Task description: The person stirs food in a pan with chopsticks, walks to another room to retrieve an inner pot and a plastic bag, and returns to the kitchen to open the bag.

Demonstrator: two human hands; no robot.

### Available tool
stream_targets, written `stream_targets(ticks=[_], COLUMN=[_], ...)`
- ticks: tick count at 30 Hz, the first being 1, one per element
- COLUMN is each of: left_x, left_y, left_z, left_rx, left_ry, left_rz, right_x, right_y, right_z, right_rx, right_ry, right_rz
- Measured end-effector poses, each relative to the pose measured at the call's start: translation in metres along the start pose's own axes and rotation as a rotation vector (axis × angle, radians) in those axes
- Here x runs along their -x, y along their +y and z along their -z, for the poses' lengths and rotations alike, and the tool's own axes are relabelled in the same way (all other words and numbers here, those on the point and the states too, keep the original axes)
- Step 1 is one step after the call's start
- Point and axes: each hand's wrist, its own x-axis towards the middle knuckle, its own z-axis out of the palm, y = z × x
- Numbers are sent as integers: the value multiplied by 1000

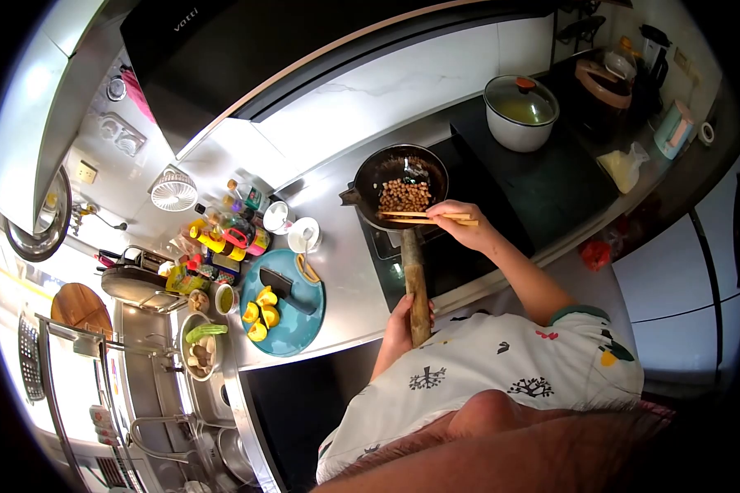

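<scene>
A dark wok sits over the black cooktop, with small brown peanut-like pieces gathered in it. Its long wooden handle points toward my body, and my left hand is wrapped round the lower part of it. From the right, my right hand grips a pair of wooden chopsticks. Their tips are inside the wok at the near edge of the brown pieces.
A blue round board with a black cleaver and yellow pieces lies left. Bottles and white cups stand behind it. A lidded white pot is at the back right. The sink is far left.
</scene>
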Motion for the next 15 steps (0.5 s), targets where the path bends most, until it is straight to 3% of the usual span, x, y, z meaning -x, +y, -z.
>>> stream_targets(ticks=[3,5,11,15], left_x=[1,1,1,-4], left_y=[1,1,2,-1], left_z=[-2,-2,-2,5], left_rx=[-11,-12,-12,12], left_ry=[4,-5,-10,-26], left_rz=[-18,-22,-7,11], right_x=[4,4,-3,-3], right_y=[14,25,2,34], right_z=[15,29,52,36], right_rx=[149,80,169,197], right_ry=[39,120,275,230], right_rz=[-31,-68,168,140])
